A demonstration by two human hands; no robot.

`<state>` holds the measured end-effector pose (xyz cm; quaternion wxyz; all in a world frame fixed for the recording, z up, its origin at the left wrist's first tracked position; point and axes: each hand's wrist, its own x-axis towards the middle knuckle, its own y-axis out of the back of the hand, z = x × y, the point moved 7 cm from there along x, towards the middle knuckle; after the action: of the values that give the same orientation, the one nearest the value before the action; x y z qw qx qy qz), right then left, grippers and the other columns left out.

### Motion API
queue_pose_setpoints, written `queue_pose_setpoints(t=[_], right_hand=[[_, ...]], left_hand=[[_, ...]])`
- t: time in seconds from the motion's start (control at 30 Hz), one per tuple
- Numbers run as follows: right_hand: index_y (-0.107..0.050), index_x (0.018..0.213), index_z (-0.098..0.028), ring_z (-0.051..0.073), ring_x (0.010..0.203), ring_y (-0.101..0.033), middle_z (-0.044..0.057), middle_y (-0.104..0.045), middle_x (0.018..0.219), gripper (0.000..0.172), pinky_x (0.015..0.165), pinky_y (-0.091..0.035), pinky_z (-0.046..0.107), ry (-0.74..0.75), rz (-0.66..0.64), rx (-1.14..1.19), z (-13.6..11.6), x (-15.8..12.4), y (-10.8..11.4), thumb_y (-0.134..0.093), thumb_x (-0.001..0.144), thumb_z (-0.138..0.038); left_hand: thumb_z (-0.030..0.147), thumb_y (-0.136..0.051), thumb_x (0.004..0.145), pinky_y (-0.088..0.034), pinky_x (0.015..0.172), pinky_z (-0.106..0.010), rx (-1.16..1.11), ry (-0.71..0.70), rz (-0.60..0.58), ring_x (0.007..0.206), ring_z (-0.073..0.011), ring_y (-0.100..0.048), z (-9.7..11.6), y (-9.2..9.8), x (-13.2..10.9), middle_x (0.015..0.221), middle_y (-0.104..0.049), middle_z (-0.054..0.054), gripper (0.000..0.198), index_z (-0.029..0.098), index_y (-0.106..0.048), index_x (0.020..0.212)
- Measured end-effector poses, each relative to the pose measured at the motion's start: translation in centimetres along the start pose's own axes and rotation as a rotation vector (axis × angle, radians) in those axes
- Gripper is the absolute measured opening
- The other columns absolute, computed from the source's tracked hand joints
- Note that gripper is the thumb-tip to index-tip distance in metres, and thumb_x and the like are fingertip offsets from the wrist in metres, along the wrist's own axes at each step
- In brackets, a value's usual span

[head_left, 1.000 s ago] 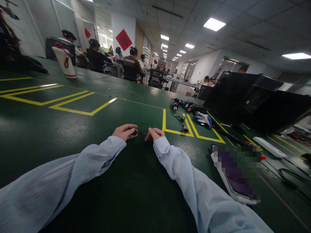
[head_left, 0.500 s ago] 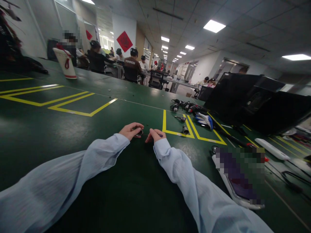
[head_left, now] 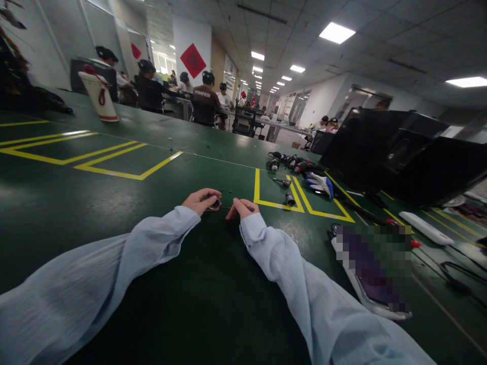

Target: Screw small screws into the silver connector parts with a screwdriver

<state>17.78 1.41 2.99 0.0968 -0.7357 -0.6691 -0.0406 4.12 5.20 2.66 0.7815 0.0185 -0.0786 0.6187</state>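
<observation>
Dim overall. Ceiling panel [head_left: 337, 33] at 1 o'clock blown out, another at 2. Tabletop [head_left: 213, 314] near-black at 6 o'clock, dull glare at 9. Wide-angle stretch: left sleeve [head_left: 76, 289] balloons at 8. Ring [head_left: 215, 205] and thin tool [head_left: 250, 209], centre, soft. Phone [head_left: 355, 274] partly pixelated, 4 o'clock.

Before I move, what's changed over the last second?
Your left hand has come in toward the right hand, bringing the round part closer to the thin tool, then eased back slightly. Nothing was taken up or let go. The right hand, glove and cup stayed put.
</observation>
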Motion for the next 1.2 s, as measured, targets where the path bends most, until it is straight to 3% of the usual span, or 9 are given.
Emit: queue_pose_setpoints(t=[0.27, 0.53, 0.7, 0.87, 1.03, 1.2], right_hand=[[-0.051, 0.047, -0.019, 0.009, 0.04, -0.046, -0.002, -0.053, 0.04, 0.036, 0.047, -0.04, 0.021, 0.053, -0.011, -0.12, 0.2, -0.2, -0.2, -0.05, 0.073, -0.044], [-0.054, 0.052, -0.019, 0.01, 0.049, -0.047, -0.002, -0.055, 0.052, 0.035, 0.051, -0.037, 0.022, 0.212, -0.063, -0.369, -0.7, -0.9, -0.9, -0.045, 0.079, -0.039], [-0.059, 0.06, -0.021, 0.013, 0.062, -0.051, 0.0, -0.058, 0.061, 0.028, 0.064, -0.039, 0.025, 0.447, -0.168, -0.589, -2.3, -1.9, -1.9, -0.046, 0.081, -0.033], [-0.061, 0.061, -0.021, 0.013, 0.064, -0.054, 0.001, -0.061, 0.063, 0.028, 0.065, -0.042, 0.026, 0.503, -0.145, -0.49, -3.6, -2.6, -1.4, -0.046, 0.083, -0.031], [-0.062, 0.06, -0.02, 0.013, 0.063, -0.055, 0.001, -0.06, 0.061, 0.031, 0.064, -0.043, 0.026, 0.534, -0.105, -0.436, -4.9, -3.6, -0.6, -0.044, 0.083, -0.028], [-0.06, 0.06, -0.019, 0.012, 0.061, -0.054, 0.001, -0.059, 0.06, 0.03, 0.064, -0.043, 0.025, 0.657, -0.168, -0.454, -5.9, -5.1, -1.7, -0.044, 0.083, -0.025]], left_hand=[[0.03, -0.071, 0.055, -0.054, 0.068, -0.036, -0.046, 0.035, 0.013, 0.071, -0.0166, -0.063, 0.0, 0.1, -0.2, 0.079, -0.063, -0.003, 0.03, 0.014, -0.06, 0.078], [0.025, -0.072, 0.056, -0.057, 0.059, -0.032, -0.134, 0.061, 0.047, 0.069, -0.0158, -0.062, -0.2, 0.6, -0.1, 0.079, -0.062, -0.003, 0.027, 0.013, -0.06, 0.077], [0.019, -0.064, 0.067, -0.056, 0.067, -0.038, -0.286, 0.112, 0.132, 0.068, -0.0188, -0.065, 0.4, 1.6, -0.4, 0.076, -0.063, -0.005, 0.014, 0.012, -0.059, 0.077], [0.014, -0.056, 0.072, -0.055, 0.07, -0.04, -0.385, 0.137, 0.214, 0.07, -0.0211, -0.066, 1.0, 2.5, -1.3, 0.077, -0.064, -0.006, 0.006, 0.012, -0.059, 0.078], [0.003, -0.06, 0.061, -0.056, 0.071, -0.036, -0.323, 0.189, 0.237, 0.075, -0.0196, -0.065, 0.8, 3.3, -1.6, 0.077, -0.065, -0.005, 0.017, 0.012, -0.059, 0.076], [0.002, -0.065, 0.049, -0.055, 0.071, -0.029, -0.206, 0.159, 0.142, 0.074, -0.0171, -0.064, 1.0, 2.5, -1.8, 0.075, -0.066, -0.002, 0.029, 0.012, -0.062, 0.076]])
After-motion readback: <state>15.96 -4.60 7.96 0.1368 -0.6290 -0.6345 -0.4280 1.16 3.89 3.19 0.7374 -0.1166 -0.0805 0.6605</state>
